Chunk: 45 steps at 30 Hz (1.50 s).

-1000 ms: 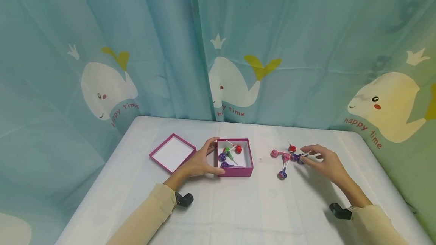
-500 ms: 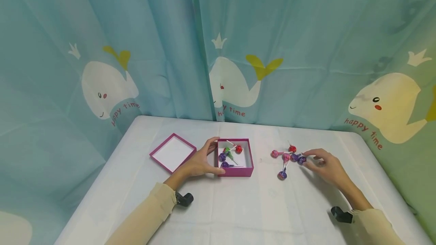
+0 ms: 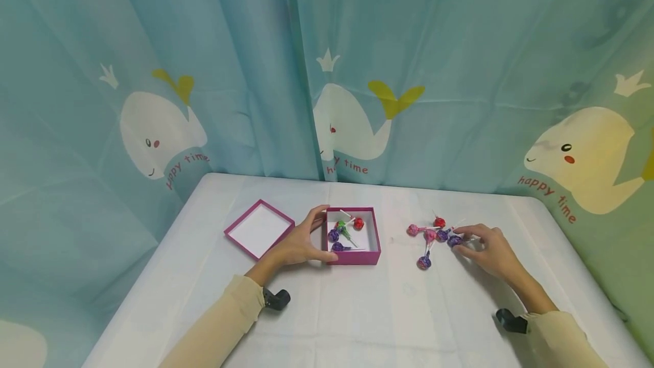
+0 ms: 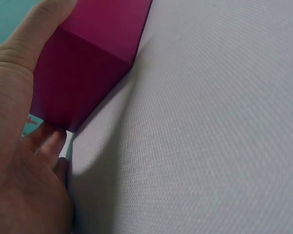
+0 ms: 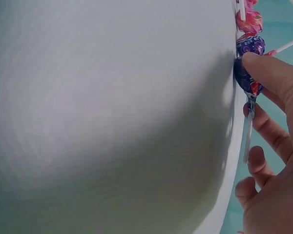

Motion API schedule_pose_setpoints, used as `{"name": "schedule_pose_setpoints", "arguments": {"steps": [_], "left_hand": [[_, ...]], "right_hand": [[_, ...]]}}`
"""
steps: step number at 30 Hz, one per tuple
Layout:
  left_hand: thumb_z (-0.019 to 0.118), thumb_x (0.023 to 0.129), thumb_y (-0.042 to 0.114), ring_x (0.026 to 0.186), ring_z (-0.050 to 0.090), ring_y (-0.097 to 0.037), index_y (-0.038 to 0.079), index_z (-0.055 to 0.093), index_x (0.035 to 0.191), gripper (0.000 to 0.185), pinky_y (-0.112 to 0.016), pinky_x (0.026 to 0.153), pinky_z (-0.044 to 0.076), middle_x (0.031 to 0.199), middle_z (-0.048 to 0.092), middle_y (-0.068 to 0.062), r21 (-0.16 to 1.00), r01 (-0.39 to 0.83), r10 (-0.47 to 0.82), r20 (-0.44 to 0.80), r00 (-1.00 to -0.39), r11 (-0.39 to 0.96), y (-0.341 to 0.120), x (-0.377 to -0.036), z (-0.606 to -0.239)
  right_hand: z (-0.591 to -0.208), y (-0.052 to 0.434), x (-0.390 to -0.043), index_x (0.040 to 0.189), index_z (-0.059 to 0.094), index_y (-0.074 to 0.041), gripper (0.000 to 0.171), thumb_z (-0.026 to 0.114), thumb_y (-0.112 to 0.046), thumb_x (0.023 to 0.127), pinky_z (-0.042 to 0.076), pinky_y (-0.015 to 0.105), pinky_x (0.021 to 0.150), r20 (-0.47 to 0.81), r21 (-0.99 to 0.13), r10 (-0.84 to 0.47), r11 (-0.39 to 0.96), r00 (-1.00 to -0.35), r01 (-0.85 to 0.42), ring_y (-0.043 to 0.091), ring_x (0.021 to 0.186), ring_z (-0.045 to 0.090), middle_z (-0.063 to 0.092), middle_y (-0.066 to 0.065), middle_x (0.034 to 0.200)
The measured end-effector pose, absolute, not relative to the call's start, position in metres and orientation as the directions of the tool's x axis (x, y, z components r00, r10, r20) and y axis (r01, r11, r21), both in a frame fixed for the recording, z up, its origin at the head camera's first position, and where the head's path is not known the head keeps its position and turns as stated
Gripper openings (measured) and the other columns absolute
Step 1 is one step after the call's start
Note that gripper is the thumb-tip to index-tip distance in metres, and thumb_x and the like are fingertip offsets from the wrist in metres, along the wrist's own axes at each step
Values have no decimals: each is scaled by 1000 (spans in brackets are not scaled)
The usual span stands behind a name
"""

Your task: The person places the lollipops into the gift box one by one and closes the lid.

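A: In the left wrist view, how much of the magenta box (image 4: 83,63) shows?

B: Only two outer walls and a corner. Its top runs off the upper edge, so the inside stays hidden there. The left hand (image 4: 19,146) is cut by the left and bottom edges.

A: And the purple lollipop (image 5: 245,78) in the right wrist view?

B: The right hand (image 5: 273,161) has a fingertip over part of its head, and the stick is blurred. The lollipops beyond it are cropped by the top edge.

A: Can the head view settle the wrapper print?

B: No, the loose lollipops (image 3: 431,237) are too small; their sticks cross and can't be sorted out.
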State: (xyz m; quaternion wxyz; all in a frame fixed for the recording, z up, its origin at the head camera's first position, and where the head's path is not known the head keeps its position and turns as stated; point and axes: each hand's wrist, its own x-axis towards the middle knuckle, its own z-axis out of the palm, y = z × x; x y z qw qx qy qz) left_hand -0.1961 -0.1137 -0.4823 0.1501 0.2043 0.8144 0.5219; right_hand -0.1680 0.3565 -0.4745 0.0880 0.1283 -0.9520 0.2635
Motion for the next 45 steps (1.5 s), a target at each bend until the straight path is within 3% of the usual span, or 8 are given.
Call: {"name": "schedule_pose_setpoints", "arguments": {"steps": [5, 12, 30, 45], "left_hand": [[94, 73, 39, 154, 26, -29, 34, 19, 161, 117, -52, 122, 28, 167, 24, -9, 909, 181, 489, -28, -872, 375, -114, -197, -482], [94, 73, 39, 154, 26, -29, 32, 19, 162, 117, -52, 122, 28, 167, 25, -9, 910, 183, 491, -26, -871, 372, -114, -197, -483], [94, 73, 39, 154, 26, -29, 34, 19, 161, 116, -53, 121, 29, 167, 25, -9, 911, 185, 486, -19, -874, 370, -114, -197, -485], [95, 73, 37, 153, 28, -30, 33, 20, 161, 116, -51, 121, 29, 167, 26, -10, 912, 181, 476, -18, -879, 369, -114, -196, -486]], "right_hand": [[-475, 356, -168, 115, 75, -7, 32, 85, -16, 86, 40, 39, 75, 187, -492, -170, 836, -968, -242, 26, 90, 50, 68, 4, 93], [-476, 356, -168, 114, 75, -7, 30, 84, -16, 87, 47, 45, 79, 181, -497, -175, 833, -968, -244, 27, 92, 57, 69, 3, 91], [-478, 355, -165, 115, 73, -9, 31, 83, -19, 87, 42, 30, 63, 187, -504, -161, 831, -969, -236, 15, 76, 52, 69, 2, 90], [-462, 353, -165, 116, 73, -9, 31, 82, -20, 88, 40, 26, 60, 139, -501, -189, 833, -972, -234, 17, 78, 51, 67, 0, 89]]}}
